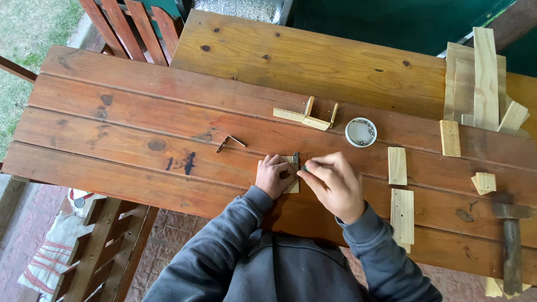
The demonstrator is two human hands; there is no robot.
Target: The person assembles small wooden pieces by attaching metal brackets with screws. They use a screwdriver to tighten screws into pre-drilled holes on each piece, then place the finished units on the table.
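- Nearest the camera, grey sleeves run up to both hands at the near edge of the brown plank table
- The left hand lies flat with fingers curled over a small pale wood block, pressing it to the table
- The right hand is bunched, fingertips pinched together on something small and dark at the block's 1 o'clock corner; what it pinches is too small to tell
- A small metal bracket stands at the block's 12 o'clock edge, touching it
- At 3 o'clock from the hands, two short pale wood slats lie one behind the other, the nearer one with small holes
- Further toward 3 o'clock, a little square offcut, and at 4 o'clock a hammer with its head on the table and handle pointing toward the near edge
- At 10 o'clock from the hands, a bent metal angle piece lies alone, well apart
- At 12 o'clock, an assembled pale wood piece with two upright tabs
- Just beside it at 1 o'clock, a white round lid holding screws
- Farthest, at 2 o'clock, a stack of long pale boards near the table's far corner
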